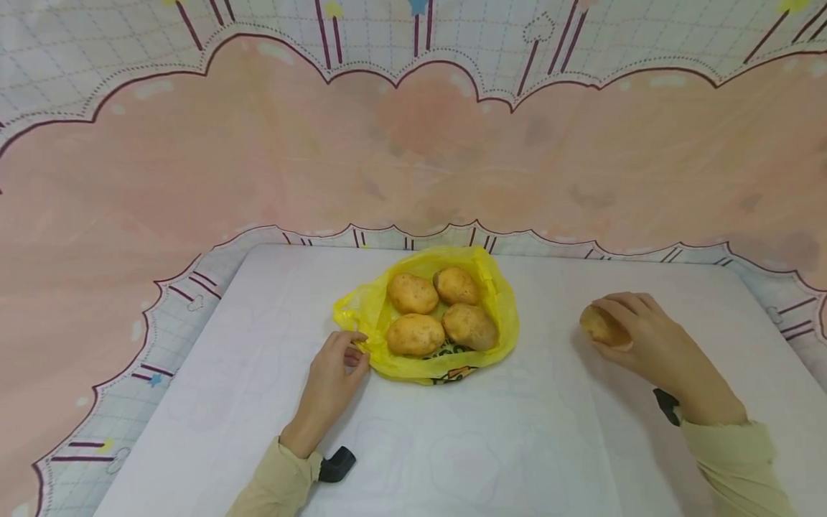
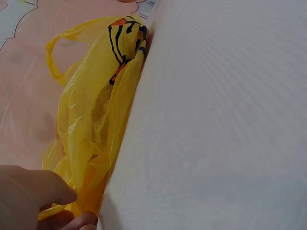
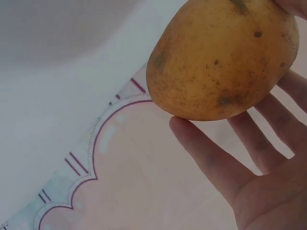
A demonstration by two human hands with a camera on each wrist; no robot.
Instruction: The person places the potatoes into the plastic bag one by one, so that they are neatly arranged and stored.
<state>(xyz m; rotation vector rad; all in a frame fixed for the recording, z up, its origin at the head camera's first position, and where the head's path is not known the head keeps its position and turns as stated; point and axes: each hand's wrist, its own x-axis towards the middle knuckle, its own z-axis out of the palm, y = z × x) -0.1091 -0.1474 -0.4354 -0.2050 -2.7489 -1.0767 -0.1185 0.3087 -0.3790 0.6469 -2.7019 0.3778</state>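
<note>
A yellow plastic bag (image 1: 507,316) lies spread with its mouth wide on the table, and several potatoes (image 1: 415,335) sit inside it. My left hand (image 1: 329,377) is at the bag's left edge, pinching the thin plastic between thumb and fingers; in the left wrist view, the bag (image 2: 84,120) bunches up beside the thumb. Off to the right, my right hand (image 1: 659,352) holds a single potato (image 1: 601,327) apart from the bag. Close up in the right wrist view, that potato (image 3: 220,62) shows dark specks, with the fingers spread along its side.
A white cloth (image 1: 446,445) covers the table. Behind it hangs a pink and white patterned cloth (image 1: 413,158), which also shows along the table's left and right sides. Black straps (image 1: 337,464) are at both wrists, by the beige sleeves.
</note>
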